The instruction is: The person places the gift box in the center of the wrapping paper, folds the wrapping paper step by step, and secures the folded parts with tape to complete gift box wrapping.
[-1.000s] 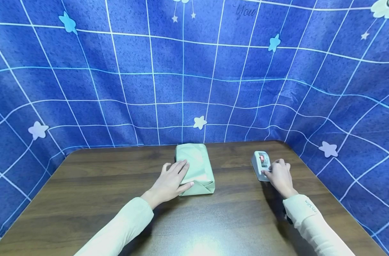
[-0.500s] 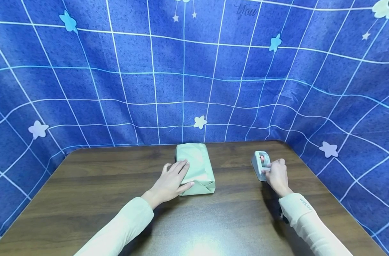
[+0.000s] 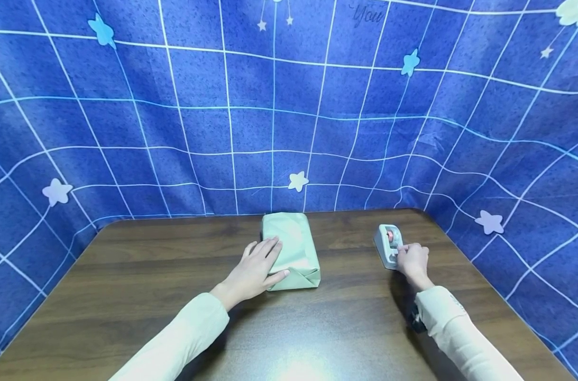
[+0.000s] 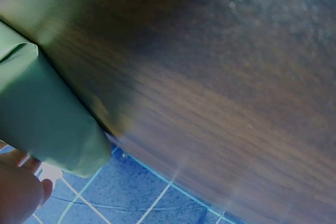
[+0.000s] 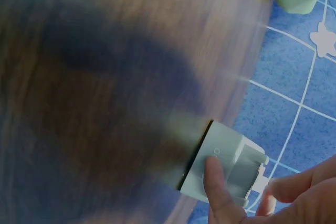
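My left hand (image 3: 255, 266) rests on a box wrapped in light green paper (image 3: 295, 246), fingers spread over its left side and thumb near the front edge. In the left wrist view the wrapped box (image 4: 52, 108) shows a folded paper edge. My right hand (image 3: 413, 263) is at the front end of a pale blue tape dispenser (image 3: 387, 260), which holds a small pink-centred roll. In the right wrist view the thumb presses the front of the tape dispenser (image 5: 215, 148), while a curled finger touches a whitish bit beside the toothed cutter (image 5: 254, 182).
Both things stand on a brown wooden table (image 3: 174, 254), toward its back edge. A blue curtain (image 3: 198, 132) with white grid lines and stars hangs behind and along the sides. The dispenser is well to the right of the box.
My right hand has shifted slightly left and its fingers have come lower over the dispenser's front end. The left hand and the wrapped box stay in place.
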Motion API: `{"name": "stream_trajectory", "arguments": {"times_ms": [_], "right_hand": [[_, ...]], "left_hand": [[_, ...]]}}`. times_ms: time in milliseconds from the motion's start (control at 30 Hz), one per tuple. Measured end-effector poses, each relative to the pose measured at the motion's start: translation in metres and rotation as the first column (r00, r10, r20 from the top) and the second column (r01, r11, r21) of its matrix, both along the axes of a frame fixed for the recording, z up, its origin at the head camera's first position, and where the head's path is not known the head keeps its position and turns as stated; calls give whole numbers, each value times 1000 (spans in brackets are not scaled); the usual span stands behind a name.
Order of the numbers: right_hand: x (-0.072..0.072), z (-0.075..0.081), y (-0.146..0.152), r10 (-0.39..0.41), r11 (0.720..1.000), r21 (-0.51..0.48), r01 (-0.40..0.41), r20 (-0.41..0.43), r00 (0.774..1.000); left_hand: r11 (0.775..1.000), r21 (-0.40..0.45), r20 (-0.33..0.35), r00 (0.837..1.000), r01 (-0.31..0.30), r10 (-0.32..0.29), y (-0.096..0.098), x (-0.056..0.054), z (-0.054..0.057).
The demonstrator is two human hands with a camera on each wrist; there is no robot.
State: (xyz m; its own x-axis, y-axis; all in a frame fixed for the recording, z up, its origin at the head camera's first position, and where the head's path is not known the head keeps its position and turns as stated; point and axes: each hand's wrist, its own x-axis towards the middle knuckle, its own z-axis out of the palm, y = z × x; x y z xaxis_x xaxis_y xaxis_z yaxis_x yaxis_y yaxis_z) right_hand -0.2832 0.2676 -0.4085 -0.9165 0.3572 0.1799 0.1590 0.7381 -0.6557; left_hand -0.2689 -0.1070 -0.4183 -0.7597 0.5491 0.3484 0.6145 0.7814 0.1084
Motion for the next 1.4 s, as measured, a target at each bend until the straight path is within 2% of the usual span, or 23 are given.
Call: {"name": "stream_trajectory", "arguments": {"times_ms": [267,567,833,933,1100,1200,1267,1400], "right_hand": [[1,-2,-3,-37,996,-77,38,13,999],[5,-1,-2,0,1000,-23,-2,-68,998],[9,5,-2,-4,999,-42,2,-53,999],[10,5,-3,-32,994,-105,31,-13,999],[12,3,-4,-75,963,-252,95,87,993],[13,2,-5,-49,942,-327,74,85,995],[13,2,-5,-7,917,-397,35,71,997],[12,1,-5,83,846,-532,-27,80,993]], "left_hand": [[1000,12,4,1000,-1,1,1,1,1],[1000,-1,13,1000,-9,9,1,1,1],[1000,2,21,1000,-15,15,1,1,1],[1000,-6,22,1000,-18,18,1,1,2],[1000,-13,32,999,-22,22,1,2,4],[1000,-18,38,999,-23,24,2,2,5],[999,-21,41,999,-25,26,2,3,5],[999,-22,38,999,-25,26,2,3,5]]}}
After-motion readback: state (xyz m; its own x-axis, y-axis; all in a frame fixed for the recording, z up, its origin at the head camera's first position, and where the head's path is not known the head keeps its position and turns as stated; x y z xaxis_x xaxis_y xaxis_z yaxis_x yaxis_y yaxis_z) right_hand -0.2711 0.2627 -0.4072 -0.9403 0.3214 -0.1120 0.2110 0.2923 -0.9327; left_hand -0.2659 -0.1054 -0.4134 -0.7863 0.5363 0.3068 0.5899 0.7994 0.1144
